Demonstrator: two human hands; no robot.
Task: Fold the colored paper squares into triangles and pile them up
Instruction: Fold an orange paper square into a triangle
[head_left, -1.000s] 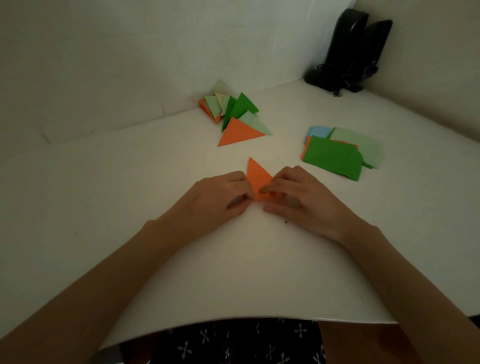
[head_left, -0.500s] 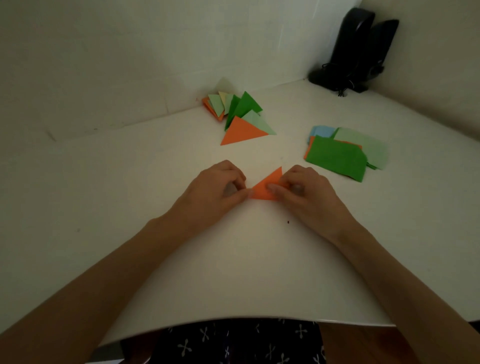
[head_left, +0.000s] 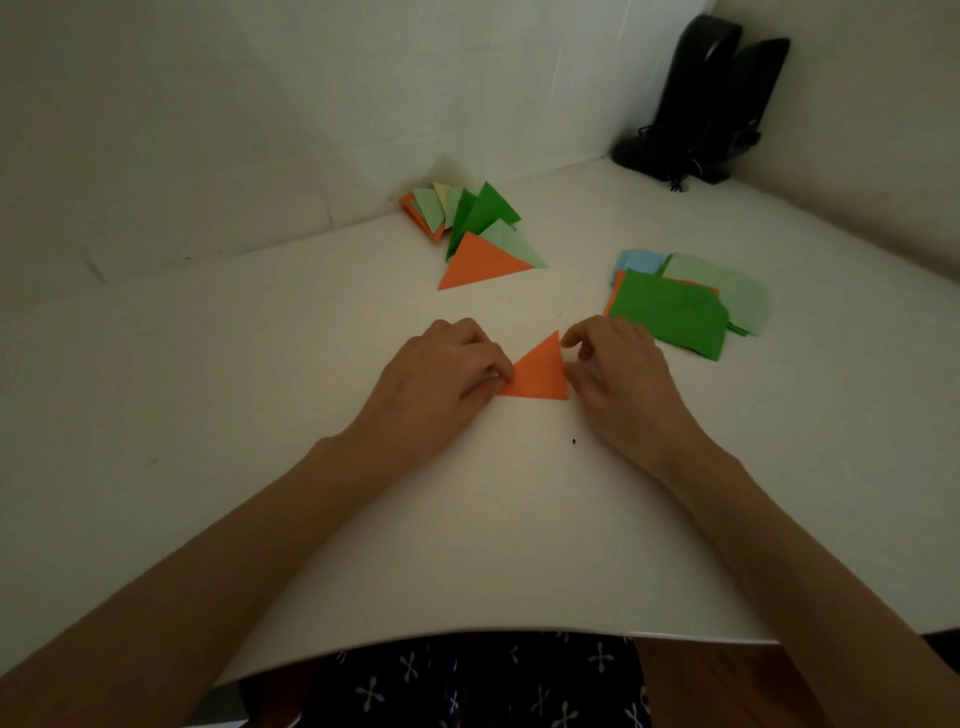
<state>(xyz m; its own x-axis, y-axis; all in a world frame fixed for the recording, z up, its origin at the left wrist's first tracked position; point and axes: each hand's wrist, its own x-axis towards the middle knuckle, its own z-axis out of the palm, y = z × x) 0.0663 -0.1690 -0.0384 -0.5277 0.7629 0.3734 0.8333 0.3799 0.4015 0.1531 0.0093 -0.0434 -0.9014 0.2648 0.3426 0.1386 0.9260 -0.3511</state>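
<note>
Centrally, one folded orange triangle (head_left: 540, 375) lies flat on the white table (head_left: 234, 415), its point toward 12 o'clock. Two hands flank it. The left hand (head_left: 441, 379) sits at its 9 o'clock, fingers curled, with the fingertips pinching the triangle's left corner against the table. The right hand (head_left: 618, 379) sits at 3 o'clock with narrow, loosely curled fingers. Its forefinger is by the top point and its thumb at the right edge; I cannot tell whether it grips the paper or only touches it.

At 12 o'clock, well apart, one pile of folded triangles (head_left: 483, 234) fans out against the wall (head_left: 260, 130). Roughly eight show in orange, dark green, light green and pale yellow, though the back ones overlap too much for a sure count. At 2 o'clock, near the right hand but apart from it, sits one stack of unfolded squares (head_left: 670, 317). Dark green is on top, with orange, light green and blue edges showing beneath. One black device (head_left: 711, 104) stands in the far corner at 1 o'clock.

One black speck (head_left: 573, 441) lies at 5 o'clock of the triangle. The table's near edge curves across at 6 o'clock, and walls close it at 12 and 3. A broad stretch of white tabletop runs from 7 to 10 o'clock, and a strip separates the hands from the pile.
</note>
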